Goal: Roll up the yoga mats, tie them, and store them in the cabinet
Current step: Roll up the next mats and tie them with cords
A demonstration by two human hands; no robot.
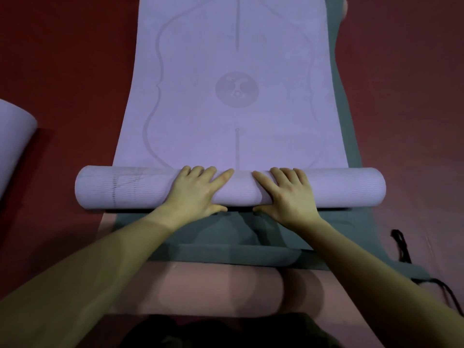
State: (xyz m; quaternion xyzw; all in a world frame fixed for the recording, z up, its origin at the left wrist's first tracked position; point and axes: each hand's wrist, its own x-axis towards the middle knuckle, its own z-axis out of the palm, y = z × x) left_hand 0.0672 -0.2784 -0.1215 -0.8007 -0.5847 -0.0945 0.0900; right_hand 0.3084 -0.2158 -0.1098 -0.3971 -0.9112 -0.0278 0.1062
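Note:
A lilac yoga mat (226, 116) with a printed line pattern stretches away from me, and its near end is wound into a thick roll (120, 188) lying crosswise. My left hand (198, 189) and my right hand (286, 192) lie side by side over the middle of the roll, fingers spread across its top and thumbs against its near side. Under the lilac mat lies a grey-green mat (226, 232), flat, showing in front of the roll and along the right edge. A pink mat (216, 290) lies flat beneath that, nearest to me.
The floor (62, 59) is dark red. Another lilac roll (15, 131) sticks in at the left edge. A black cord (401, 244) lies on the pink mat at the right, with more cord near my right forearm.

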